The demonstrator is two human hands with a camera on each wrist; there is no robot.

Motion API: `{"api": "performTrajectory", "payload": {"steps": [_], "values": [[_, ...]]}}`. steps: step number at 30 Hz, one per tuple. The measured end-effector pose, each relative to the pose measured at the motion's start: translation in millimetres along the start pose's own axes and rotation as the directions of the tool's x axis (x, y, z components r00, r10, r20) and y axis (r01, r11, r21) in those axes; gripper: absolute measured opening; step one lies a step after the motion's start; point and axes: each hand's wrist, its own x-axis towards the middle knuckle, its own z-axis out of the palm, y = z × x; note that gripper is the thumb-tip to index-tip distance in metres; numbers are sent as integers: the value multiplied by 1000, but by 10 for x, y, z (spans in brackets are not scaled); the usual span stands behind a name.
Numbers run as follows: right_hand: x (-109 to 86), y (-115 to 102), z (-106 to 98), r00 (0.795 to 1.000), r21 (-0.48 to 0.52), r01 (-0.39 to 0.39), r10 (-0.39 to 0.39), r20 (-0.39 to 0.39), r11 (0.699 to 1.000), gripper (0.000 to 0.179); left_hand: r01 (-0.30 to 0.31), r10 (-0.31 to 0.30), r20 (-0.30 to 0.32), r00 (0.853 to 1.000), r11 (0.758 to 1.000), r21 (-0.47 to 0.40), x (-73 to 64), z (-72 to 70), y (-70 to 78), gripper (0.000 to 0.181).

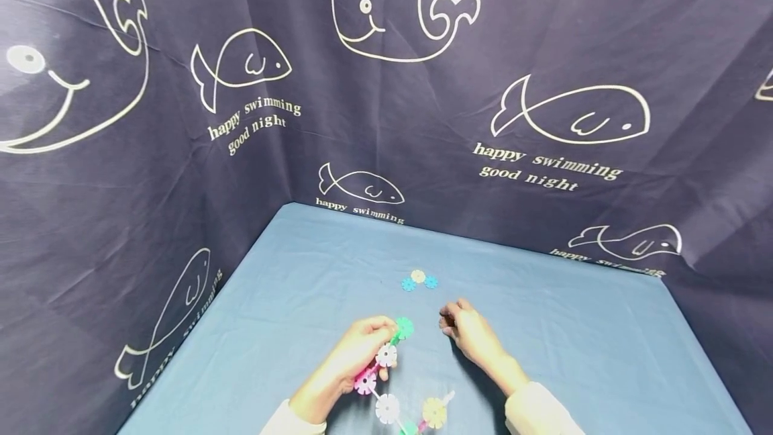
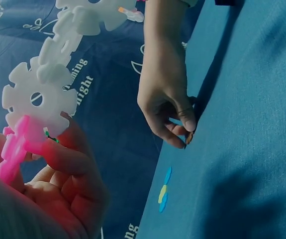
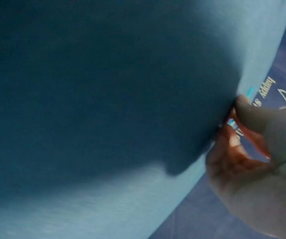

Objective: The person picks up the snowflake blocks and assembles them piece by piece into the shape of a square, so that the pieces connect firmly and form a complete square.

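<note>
My left hand (image 1: 362, 348) grips a linked chain of plastic snowflake discs at its pink disc (image 2: 14, 149). Beside the fingers, a green disc (image 1: 404, 328) and a white disc (image 1: 386, 355) stick out. Lower down the chain hang another white disc (image 1: 387, 409), a yellow disc (image 1: 435, 412) and part of a green one (image 1: 408, 428). My right hand (image 1: 474, 334) is low over the table, its fingers loosely bent. A gap shows between thumb and fingertips in the right wrist view, and I see nothing held there. Whether the fingertips touch the cloth is unclear.
Beyond the right hand, a pale yellow disc (image 1: 418, 276) lies between two blue discs (image 1: 408, 284) on the blue tabletop (image 1: 338, 254). Dark curtains (image 1: 386, 119) printed with fish and whales stand behind the table and along its sides.
</note>
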Motion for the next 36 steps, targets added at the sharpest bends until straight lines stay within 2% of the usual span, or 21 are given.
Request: {"api": "performTrajectory", "payload": {"steps": [3,5,6,7,9,11,13,15,16,18,19,22,25,28,31,36], "values": [[-8,-14,-47,992,131,-84,71,101,988,17,6,-6,0,1000,1000,11,-3,5,-6,25],[-17,-43,-94,979,264,-147,103,174,953,17,9,-9,0,1000,1000,13,-4,8,-8,24],[-24,-66,-123,971,341,-183,115,210,922,16,10,-10,-1,1000,1000,16,-4,9,-8,24],[-34,-96,-158,964,420,-216,124,236,881,14,11,-11,-1,1000,1000,20,-3,14,-5,23],[-64,-178,-235,949,575,-284,140,283,767,8,12,-12,-1,1000,1000,23,4,23,-1,23],[-104,-271,-307,951,707,-298,135,278,641,10,11,-11,-1,1000,1000,27,10,31,5,23],[-158,-369,-372,963,807,-269,127,239,525,19,10,-10,-2,1000,1000,28,17,39,8,23],[-216,-455,-420,978,867,-206,111,175,453,23,12,-12,-1,1000,1000,22,25,49,9,22],[-243,-493,-437,984,884,-175,101,145,434,24,11,-11,0,1000,1000,17,26,56,10,21],[-285,-554,-452,992,901,-126,81,101,416,23,13,-13,-1,1000,1000,1,28,70,11,19],[-299,-577,-453,994,901,-107,70,86,420,22,12,-12,-1,1000,1000,-8,29,77,11,18],[-320,-622,-434,997,892,-77,48,62,445,18,12,-12,0,1000,1000,-24,18,99,17,17],[-330,-648,-405,997,875,-77,61,54,478,15,14,-14,6,1000,999,-29,5,116,21,17],[-342,-663,-383,996,864,-79,75,47,497,15,20,-20,12,1000,999,-34,-3,127,24,18],[-351,-673,-369,996,866,-75,76,43,494,17,23,-22,11,1000,999,-41,-5,131,27,19],[-350,-690,-358,996,880,-71,78,39,470,17,29,-28,13,1000,998,-48,-11,129,27,20]]}}
